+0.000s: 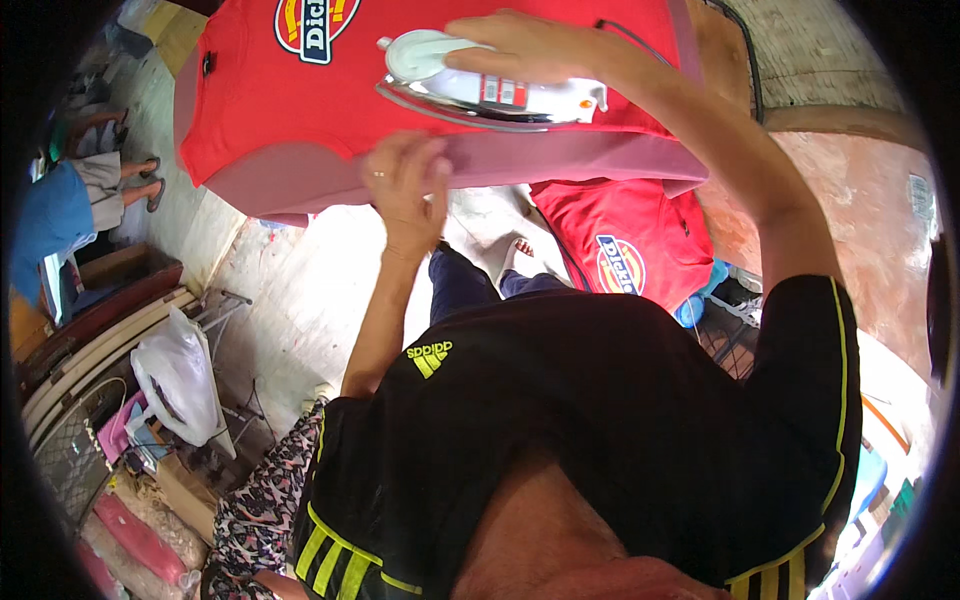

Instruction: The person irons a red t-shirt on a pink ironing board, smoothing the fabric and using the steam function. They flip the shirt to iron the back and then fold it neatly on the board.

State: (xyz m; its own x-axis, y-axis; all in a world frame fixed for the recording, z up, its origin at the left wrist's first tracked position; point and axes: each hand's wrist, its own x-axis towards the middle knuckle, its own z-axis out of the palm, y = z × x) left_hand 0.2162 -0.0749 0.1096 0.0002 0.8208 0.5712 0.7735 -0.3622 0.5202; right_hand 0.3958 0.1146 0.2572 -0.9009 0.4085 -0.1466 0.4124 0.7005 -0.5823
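A red T-shirt (270, 110) with a printed emblem is spread over an ironing board (560, 155) with a dusky pink cover. On the shirt sits a white and silver iron (545, 100), its pointed end toward the left. My right hand (520, 45) is closed over the iron's handle; its arm reaches in from the right. At the board's near edge is my left hand (405, 190), slightly blurred, fingers loosely bent and apart from the thumb, nothing visible in it. I cannot tell whether it touches the shirt's hem.
Another red shirt (640, 240) lies below the board's right end. A dark cord (635, 42) runs behind my right forearm. On the left are a white plastic bag (180, 375), a cardboard box (187, 490) and a person in blue (60, 215). Someone in patterned clothing (265, 500) is close at my left.
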